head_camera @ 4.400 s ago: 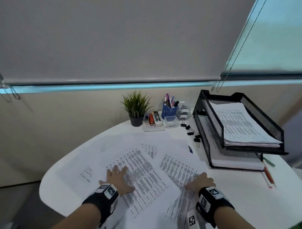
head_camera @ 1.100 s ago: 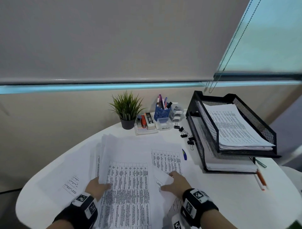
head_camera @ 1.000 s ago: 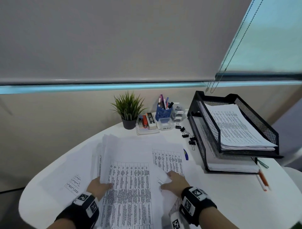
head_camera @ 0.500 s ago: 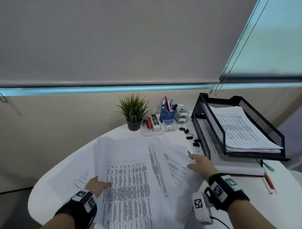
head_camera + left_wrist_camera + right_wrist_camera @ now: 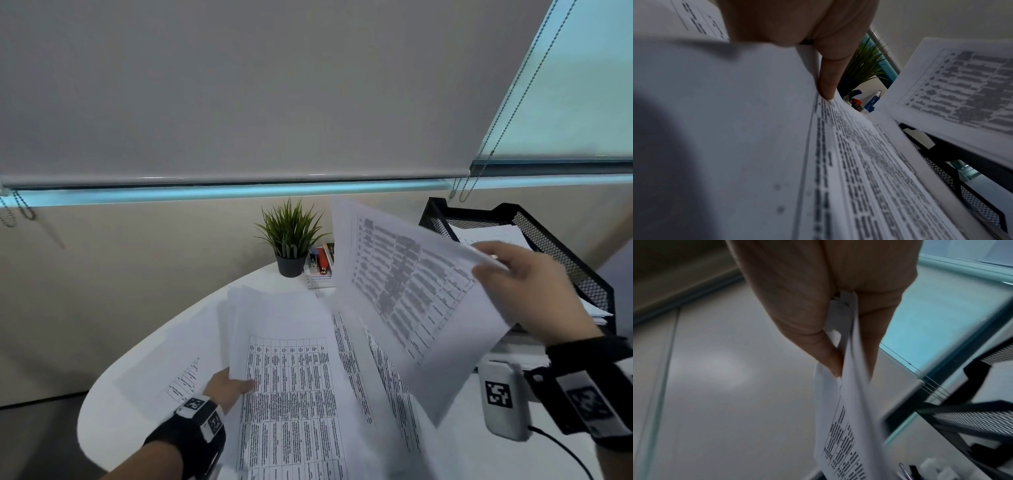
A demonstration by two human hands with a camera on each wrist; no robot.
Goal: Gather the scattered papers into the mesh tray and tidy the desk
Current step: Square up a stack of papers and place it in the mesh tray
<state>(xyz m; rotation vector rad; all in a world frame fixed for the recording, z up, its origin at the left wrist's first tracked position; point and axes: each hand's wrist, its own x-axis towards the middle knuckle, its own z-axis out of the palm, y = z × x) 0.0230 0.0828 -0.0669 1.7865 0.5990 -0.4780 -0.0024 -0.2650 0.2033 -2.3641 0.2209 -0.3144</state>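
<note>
The desk is showing plain white. The lifted sheets on the right are appearing white with blurred grey-black table rows, and the flat papers near the left are showing white with a ruled grid of small black text. The mesh tray at the far right is showing black perforated wire. The plant at the far side is displaying spiky green leaves in a dark grey pot. Both wrist bands are showing black with white square-patterned markers. The roller blind is hanging pale grey, with teal glass beside it.
</note>
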